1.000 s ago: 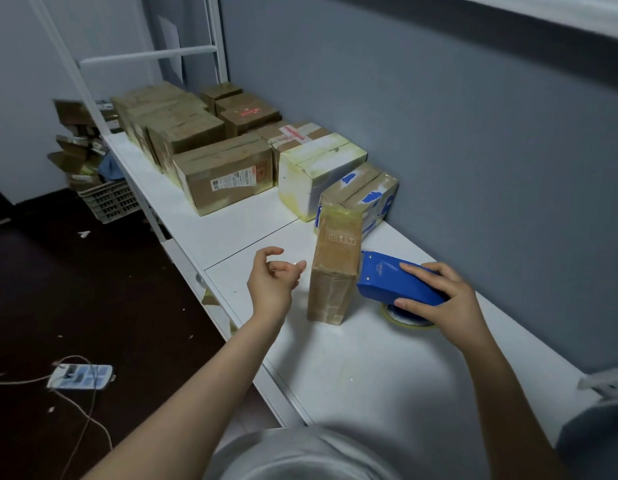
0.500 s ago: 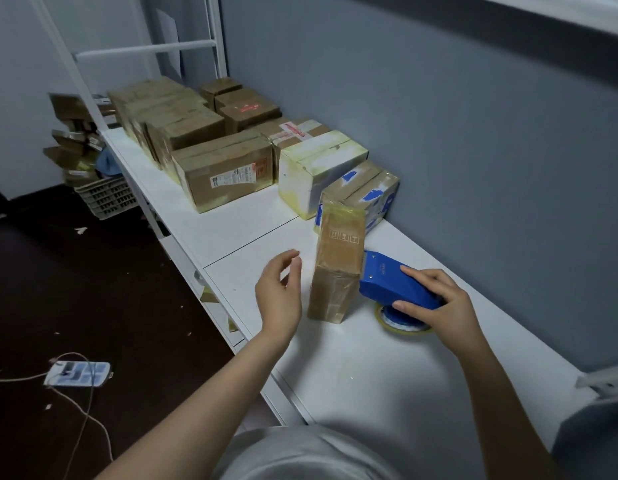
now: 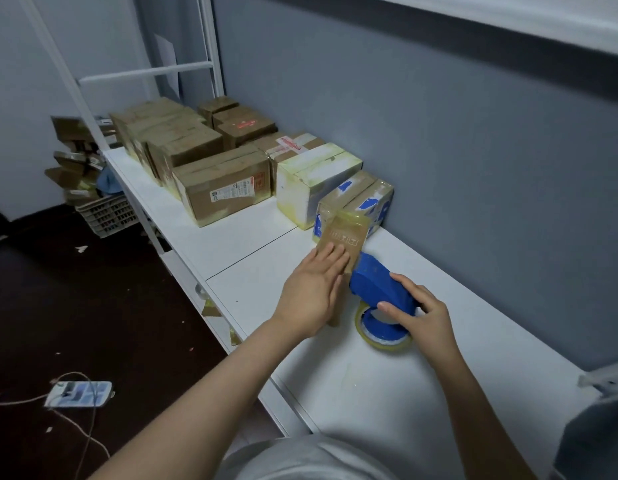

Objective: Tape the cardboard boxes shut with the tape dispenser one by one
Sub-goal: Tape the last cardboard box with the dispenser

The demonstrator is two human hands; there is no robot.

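The white table (image 3: 370,393) ran along the grey wall, and on it stood the small upright cardboard box (image 3: 345,233), my landmark here. Beyond that box, farther along the table, sat the row of brown cardboard boxes (image 3: 183,147), the nearest of them a labelled carton (image 3: 228,185). Closer to the upright box came a white and yellow box (image 3: 314,181), and right behind it a box with blue print (image 3: 366,199). Far to the left of the upright box, down on the dark floor, sat a plastic basket (image 3: 106,214). My left hand (image 3: 314,289) lay flat against the near face of the upright box, fingers straight and together, pressing rather than gripping. On the right of the box, with its front end against the box's side, was the blue tape dispenser (image 3: 377,285). My right hand (image 3: 425,313) had its fingers curled over the dispenser's body, thumb along the near side, holding it. The tape roll (image 3: 380,337) rested on the table just right of the box's foot. A power strip (image 3: 79,394) lay on the floor, well to the left of the box.
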